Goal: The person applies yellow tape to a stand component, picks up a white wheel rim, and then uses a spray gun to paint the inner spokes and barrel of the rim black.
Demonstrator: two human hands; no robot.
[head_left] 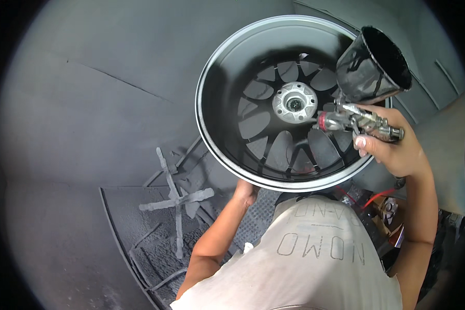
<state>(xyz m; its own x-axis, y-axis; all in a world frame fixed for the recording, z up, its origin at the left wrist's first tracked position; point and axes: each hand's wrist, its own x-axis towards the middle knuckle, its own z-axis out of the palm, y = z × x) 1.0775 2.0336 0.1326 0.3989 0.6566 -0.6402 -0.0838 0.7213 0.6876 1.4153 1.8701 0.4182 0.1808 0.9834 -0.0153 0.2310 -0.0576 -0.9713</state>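
Note:
A car wheel rim [294, 185] is held up in front of me, its hollow side facing me. Black coats its spokes and much of its inner barrel; the outer lip and the hub [280, 104] are silver. My left hand [247, 192] is closed at the rim's lower edge, its fingers mostly hidden behind the lip. In my right hand [392, 150] is a spray gun [364, 121], gripped with the fingers wrapped around it. The gun's nozzle points left toward the hub, in front of the spokes. On top sits a black-smeared paint cup [364, 72], tilted.
A grey-coated cross-shaped stand [176, 199] lies at lower left, over a dark, crusted floor panel [124, 206]. A red hose [380, 197] runs below my right wrist, near cluttered boxes [390, 214]. Grey walls [113, 103] surround the wheel.

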